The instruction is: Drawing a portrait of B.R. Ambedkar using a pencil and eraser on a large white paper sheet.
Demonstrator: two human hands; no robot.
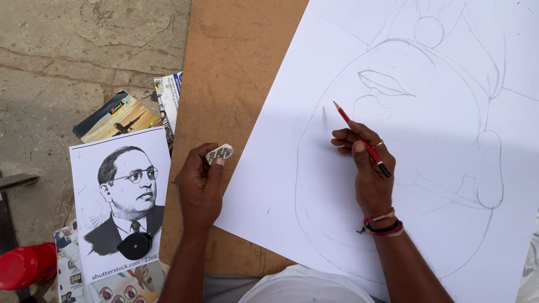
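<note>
Gripping red pencil, right hand resting on drawing paper.

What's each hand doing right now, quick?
Left hand: closed, fingers holding a white eraser.
Right hand: closed, holding a red pencil.

My right hand grips red pencil, tip up, over big white sheet with faint pencil outline of face. Sheet lies on brown board. My left hand rests on board just left of sheet, pinching grey eraser between thumb and fingers. Left of board, on stone floor: printed portrait weighted by black disc, magazines above it, red cap at lower left.
</note>
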